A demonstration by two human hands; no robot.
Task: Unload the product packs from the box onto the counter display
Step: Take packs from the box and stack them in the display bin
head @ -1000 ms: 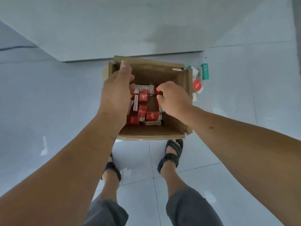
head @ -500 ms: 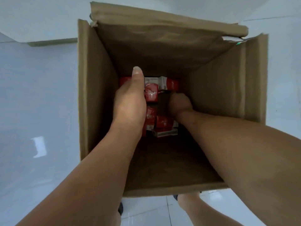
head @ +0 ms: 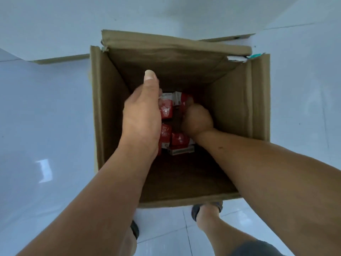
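**Down low, grip unseen**

Small red-and-white cardboard product packs (head: 167,111) lie jumbled on the bottom of the tall brown corrugated box (head: 258,100), beneath the left hand (head: 142,115), thumb straight, and against the curled right hand (head: 198,121). With the fingertips hidden, whether either holds a pack cannot be told. The packs look light, stiff and crushable; pinch the broad faces.

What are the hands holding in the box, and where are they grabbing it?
Cannot tell: the left hand and right hand both reach among the red packs, but their fingers are hidden.
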